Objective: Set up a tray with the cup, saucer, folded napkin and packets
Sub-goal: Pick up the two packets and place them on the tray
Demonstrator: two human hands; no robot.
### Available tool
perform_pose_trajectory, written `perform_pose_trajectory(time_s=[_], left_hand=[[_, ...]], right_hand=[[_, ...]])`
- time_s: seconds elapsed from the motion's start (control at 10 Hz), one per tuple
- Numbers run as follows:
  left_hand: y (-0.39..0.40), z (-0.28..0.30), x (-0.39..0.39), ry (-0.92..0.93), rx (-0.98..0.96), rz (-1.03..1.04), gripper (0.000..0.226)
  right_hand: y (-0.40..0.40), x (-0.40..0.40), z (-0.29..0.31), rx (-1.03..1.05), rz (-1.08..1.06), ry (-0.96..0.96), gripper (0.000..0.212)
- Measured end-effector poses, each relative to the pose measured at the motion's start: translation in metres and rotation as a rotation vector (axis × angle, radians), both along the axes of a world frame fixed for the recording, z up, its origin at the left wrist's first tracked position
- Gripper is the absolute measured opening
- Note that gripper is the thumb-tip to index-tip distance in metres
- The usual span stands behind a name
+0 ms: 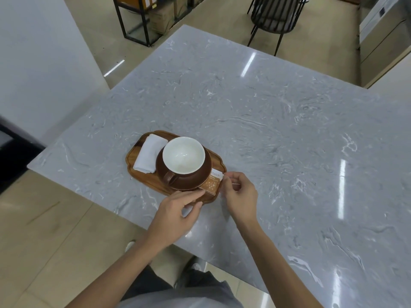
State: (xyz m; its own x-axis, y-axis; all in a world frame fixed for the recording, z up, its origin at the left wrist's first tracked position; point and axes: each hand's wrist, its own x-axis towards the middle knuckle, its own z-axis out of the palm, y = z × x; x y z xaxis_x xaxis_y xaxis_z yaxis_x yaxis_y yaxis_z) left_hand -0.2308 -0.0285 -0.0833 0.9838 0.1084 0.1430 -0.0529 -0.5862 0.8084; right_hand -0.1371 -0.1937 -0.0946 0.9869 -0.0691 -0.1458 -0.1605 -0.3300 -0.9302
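Tray (133, 162) crowded; table (278, 121) beyond open.

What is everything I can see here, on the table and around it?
tray: one, brown wood, table's near-left part
napkin: one, white, folded, left on tray
saucer: one, brown, mid-tray
cup: one, brown, white inside, empty, on saucer
packets: count unclear, brown and white, tray's right end
table: one, grey marble
chair: one, black, beyond table
shelf: one, black frame, far left
left hand: fingertips at packets
right hand: pinching packets' edge
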Motion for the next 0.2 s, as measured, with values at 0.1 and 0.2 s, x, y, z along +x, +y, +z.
perform_pose_trajectory(time_s=[0.1, 0.2], left_hand=[[0.008, 0.010, 0.001, -0.042, 0.017, -0.093, 0.041], [0.021, 0.026, 0.011, -0.162, 0.065, -0.149, 0.035]], right_hand=[[-0.001, 0.004, 0.012, -0.092, 0.069, -0.117, 0.011], [0.005, 0.009, 0.032, -0.189, 0.083, -0.242, 0.011]])
